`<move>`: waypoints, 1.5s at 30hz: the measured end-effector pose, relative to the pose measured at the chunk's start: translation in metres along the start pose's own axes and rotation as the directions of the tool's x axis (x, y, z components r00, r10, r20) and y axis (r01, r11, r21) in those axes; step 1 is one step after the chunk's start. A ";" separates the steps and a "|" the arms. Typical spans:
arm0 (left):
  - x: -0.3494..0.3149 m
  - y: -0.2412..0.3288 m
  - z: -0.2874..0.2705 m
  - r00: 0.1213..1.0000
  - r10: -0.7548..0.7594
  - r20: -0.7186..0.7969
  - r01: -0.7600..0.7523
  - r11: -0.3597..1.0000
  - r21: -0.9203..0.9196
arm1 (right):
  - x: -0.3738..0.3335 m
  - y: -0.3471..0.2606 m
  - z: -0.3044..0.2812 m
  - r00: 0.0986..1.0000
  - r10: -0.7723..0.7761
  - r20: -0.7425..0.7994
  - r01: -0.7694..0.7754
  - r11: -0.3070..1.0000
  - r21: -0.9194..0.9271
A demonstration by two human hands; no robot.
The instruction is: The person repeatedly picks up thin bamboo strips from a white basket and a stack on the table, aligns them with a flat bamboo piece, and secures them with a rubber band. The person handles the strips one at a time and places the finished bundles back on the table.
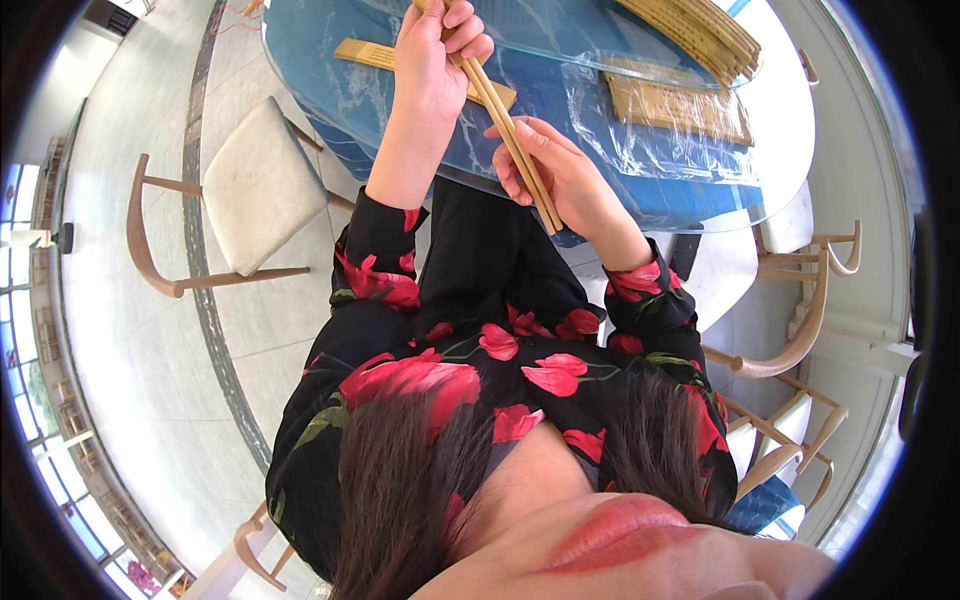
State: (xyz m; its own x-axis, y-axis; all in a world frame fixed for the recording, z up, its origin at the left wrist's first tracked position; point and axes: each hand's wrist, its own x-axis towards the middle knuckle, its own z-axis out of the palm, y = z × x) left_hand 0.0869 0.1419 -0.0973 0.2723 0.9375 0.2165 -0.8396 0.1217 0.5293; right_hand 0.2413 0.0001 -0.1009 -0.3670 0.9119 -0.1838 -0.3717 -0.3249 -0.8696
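A pair of pale wooden chopsticks (538, 198) slants between my two hands over the near edge of the table. My left hand (436, 62) is closed round their upper part, near the top of the view. Lower down, my right hand (560, 178) grips them between its thumb and fingers, and their ends stick out below it. Behind my left wrist a flat tan paper sleeve (365, 53) with print lies on the table; another stretch of tan paper (495, 97) shows on the wrist's other side. I cannot tell whether they are one piece.
The table has a glass top over a blue marbled cloth (660, 190). To the right lie a bundle of slim tan packets (700, 38) and a flat tan stack (675, 108) under clear plastic. A pale-seated chair (262, 190) stands left; more wooden chairs (800, 335) stand right.
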 end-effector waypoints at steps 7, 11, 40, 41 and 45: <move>0.012 0.007 -0.018 0.996 0.031 0.088 -0.020 0.992 -0.128 | -0.033 0.014 -0.010 0.995 0.069 0.078 -0.062 0.994 -0.089; -0.025 -0.019 0.016 0.998 -0.049 0.029 0.051 0.997 -0.051 | -0.008 0.008 -0.002 0.999 -0.014 0.033 0.016 0.999 -0.037; -0.051 -0.041 0.014 0.982 -0.186 -0.041 0.190 0.965 0.183 | 0.034 -0.029 -0.045 0.753 -0.656 -0.060 0.434 0.562 -0.704; -0.051 -0.044 0.015 0.967 -0.255 -0.023 0.254 0.945 0.206 | 0.038 -0.037 -0.050 0.749 -0.661 -0.044 0.465 0.573 -0.675; -0.056 -0.063 0.011 0.876 -0.454 0.163 0.400 0.873 0.281 | 0.054 -0.061 -0.046 0.896 -0.444 -0.020 0.331 0.695 -0.638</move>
State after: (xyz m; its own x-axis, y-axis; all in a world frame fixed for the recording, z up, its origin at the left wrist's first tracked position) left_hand 0.1295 0.0779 -0.1337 0.6963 0.7129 0.0833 -0.4920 0.3895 0.7786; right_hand 0.2833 0.0808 -0.0794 -0.1464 0.9661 0.2126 0.1645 0.2357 -0.9578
